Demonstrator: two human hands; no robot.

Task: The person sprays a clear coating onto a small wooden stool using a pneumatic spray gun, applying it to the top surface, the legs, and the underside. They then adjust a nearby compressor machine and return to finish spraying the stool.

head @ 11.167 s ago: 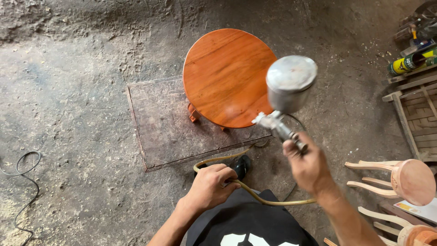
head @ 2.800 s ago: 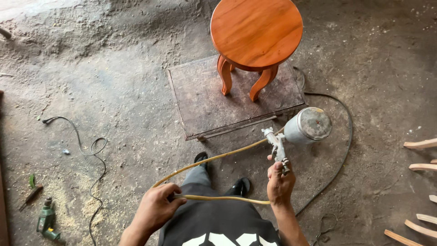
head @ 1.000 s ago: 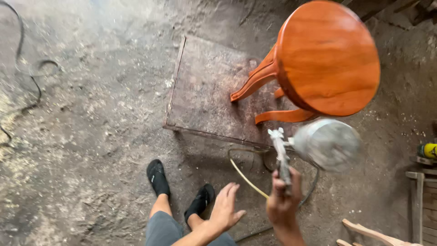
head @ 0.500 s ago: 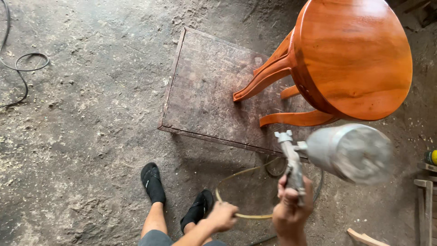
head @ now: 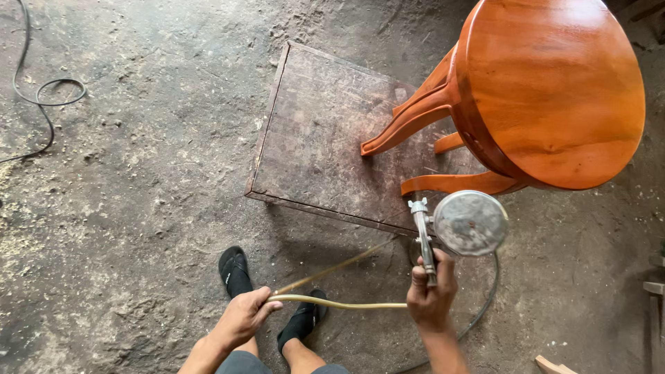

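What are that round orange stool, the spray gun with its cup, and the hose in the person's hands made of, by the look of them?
The stool looks like wood under a glossy orange-brown finish: grain streaks and a sheen show on the seat. The spray gun and its cup look like dull grey metal, scuffed and matte. The hose, held by the left hand and leading to the right hand, seems yellowish flexible plastic or rubber; it bends easily.

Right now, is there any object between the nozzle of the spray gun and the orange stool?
Nothing visible. The right hand holds the spray gun with its nozzle toward the stool, and only open air lies between them. The hose runs back to the left hand.
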